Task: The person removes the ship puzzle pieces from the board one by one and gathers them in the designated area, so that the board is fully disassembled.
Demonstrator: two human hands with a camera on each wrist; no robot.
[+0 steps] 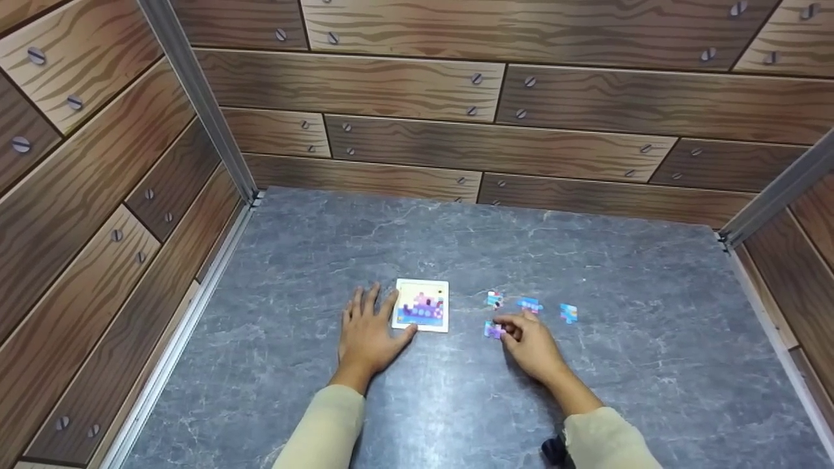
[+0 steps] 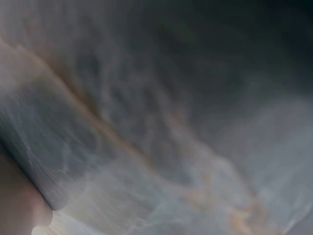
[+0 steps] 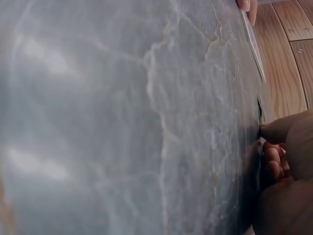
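Note:
A white-framed puzzle board (image 1: 422,283) with a pink and purple boat picture lies flat on the table. My left hand (image 1: 371,331) is spread at its left side, thumb and index finger touching the frame. To the right, my right hand (image 1: 533,345) pinches the edge of a purple and blue puzzle piece (image 1: 492,330) with curled fingers. Just beyond that hand lie a blue and pink piece (image 1: 529,304), a multicoloured piece (image 1: 494,298) and a blue piece (image 1: 569,313). In the right wrist view the right hand's fingers (image 3: 276,128) are low against the tabletop; the left wrist view is blurred.
The grey marbled tabletop (image 1: 365,234) is bounded by wood-patterned walls (image 1: 417,85) at the back and both sides, with metal corner posts (image 1: 202,98). A small black object (image 1: 554,449) sits beside the right sleeve.

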